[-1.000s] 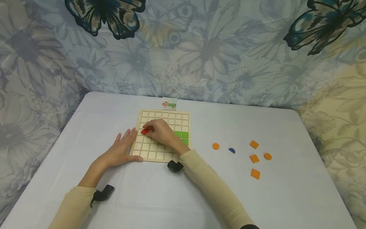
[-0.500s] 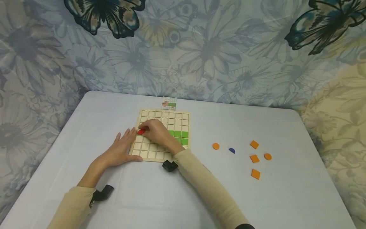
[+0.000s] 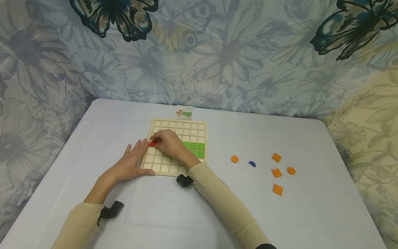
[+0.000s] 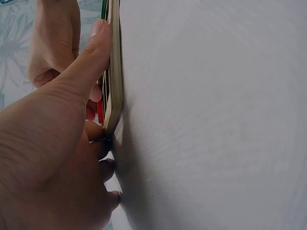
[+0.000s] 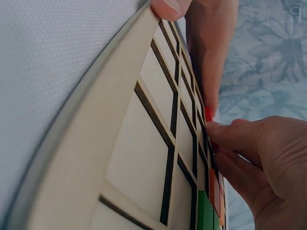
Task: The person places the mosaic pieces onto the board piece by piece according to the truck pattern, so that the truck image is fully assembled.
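My right hand point(image 3: 169, 142) pinches a small red tile point(image 3: 152, 143) over the left column of a wooden grid board point(image 3: 157, 159). In the right wrist view the thumb and fingers meet at the red tile point(image 5: 208, 114), low against the board; whether it lies fully in a cell is hidden. My left hand point(image 3: 132, 162) rests at the board's left side, fingers extended along the edge, with the thumb point(image 4: 99, 40) on the front rim. Green square tiles point(image 3: 201, 146) fill several cells at the right. Orange tiles point(image 5: 214, 191) beside them show in the right wrist view, partly covered by my right hand.
A small pattern card point(image 3: 184, 112) lies behind the board. Right of the board are orange discs point(image 3: 234, 159), a blue half-disc point(image 3: 252, 164) and orange squares point(image 3: 276, 173) on the white tablecloth point(image 3: 236, 207). A flowered cloth point(image 3: 227, 58) hangs behind the table.
My right hand has shifted slightly left with the red tile, to the board's left column, uncovering more green tiles. It has held still over the last half second. The left hand stays put.
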Demonstrator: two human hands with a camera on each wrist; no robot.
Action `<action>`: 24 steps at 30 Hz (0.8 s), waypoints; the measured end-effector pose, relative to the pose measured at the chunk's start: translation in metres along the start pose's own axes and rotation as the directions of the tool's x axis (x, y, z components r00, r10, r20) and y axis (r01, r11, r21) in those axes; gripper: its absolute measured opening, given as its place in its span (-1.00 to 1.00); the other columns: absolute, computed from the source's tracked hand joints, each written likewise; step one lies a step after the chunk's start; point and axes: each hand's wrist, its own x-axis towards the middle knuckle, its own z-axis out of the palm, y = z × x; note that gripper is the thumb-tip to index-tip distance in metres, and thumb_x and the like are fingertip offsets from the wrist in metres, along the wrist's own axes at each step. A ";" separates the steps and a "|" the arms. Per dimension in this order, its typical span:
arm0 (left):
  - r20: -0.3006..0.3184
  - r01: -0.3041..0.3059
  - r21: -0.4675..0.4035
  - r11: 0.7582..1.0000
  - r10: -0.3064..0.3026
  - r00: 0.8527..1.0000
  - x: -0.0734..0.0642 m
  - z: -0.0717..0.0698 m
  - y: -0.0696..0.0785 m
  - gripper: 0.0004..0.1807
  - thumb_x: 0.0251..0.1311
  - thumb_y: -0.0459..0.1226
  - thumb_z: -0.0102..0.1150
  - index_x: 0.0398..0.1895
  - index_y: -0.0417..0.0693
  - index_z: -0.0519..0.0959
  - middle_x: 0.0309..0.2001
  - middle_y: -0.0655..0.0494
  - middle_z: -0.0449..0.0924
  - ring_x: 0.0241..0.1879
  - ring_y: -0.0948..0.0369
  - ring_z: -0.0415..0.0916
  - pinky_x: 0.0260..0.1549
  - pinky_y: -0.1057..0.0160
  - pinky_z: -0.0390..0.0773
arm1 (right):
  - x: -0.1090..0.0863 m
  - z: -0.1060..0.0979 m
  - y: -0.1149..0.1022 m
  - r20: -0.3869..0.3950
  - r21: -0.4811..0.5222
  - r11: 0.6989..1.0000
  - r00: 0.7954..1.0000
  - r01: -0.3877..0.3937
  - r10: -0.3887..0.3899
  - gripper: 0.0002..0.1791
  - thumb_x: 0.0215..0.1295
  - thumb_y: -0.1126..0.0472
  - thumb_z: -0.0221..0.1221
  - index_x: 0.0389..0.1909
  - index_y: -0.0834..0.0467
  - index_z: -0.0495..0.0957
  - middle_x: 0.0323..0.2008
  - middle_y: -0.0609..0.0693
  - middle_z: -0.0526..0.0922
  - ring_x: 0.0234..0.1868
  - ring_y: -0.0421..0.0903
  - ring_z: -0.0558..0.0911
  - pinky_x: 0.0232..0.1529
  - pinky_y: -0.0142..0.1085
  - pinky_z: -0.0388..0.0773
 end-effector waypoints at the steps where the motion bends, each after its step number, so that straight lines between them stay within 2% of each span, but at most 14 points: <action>1: 0.000 0.001 -0.001 1.000 -0.001 1.000 0.000 0.000 0.000 0.33 -0.04 0.21 0.39 0.53 -0.33 -0.19 0.56 -0.22 -0.30 0.52 -0.16 -0.40 0.40 -0.23 -0.44 | 0.000 0.000 0.000 -0.002 -0.003 1.000 1.000 0.000 0.000 -0.67 0.21 0.37 0.31 0.02 0.21 0.67 -0.07 0.00 0.72 -0.13 -0.21 0.63 -0.06 -0.50 0.50; 15: 0.000 0.004 -0.003 1.000 -0.004 1.000 -0.001 0.000 0.001 0.33 -0.03 0.21 0.38 0.54 -0.32 -0.20 0.56 -0.22 -0.30 0.53 -0.16 -0.40 0.40 -0.23 -0.45 | -0.001 0.000 -0.001 -0.010 -0.014 1.000 1.000 0.007 -0.007 -0.68 0.21 0.36 0.31 0.01 0.20 0.68 -0.10 -0.02 0.72 -0.19 -0.24 0.61 -0.11 -0.52 0.50; 24: -0.003 0.000 0.004 1.000 0.000 1.000 0.001 0.001 0.000 0.33 -0.03 0.21 0.38 0.54 -0.32 -0.19 0.56 -0.23 -0.30 0.52 -0.16 -0.40 0.40 -0.22 -0.45 | -0.006 -0.012 -0.004 -0.012 0.002 1.000 1.000 -0.014 0.014 -0.64 0.24 0.33 0.30 0.08 0.18 0.64 -0.03 -0.02 0.72 -0.01 -0.19 0.65 0.02 -0.47 0.51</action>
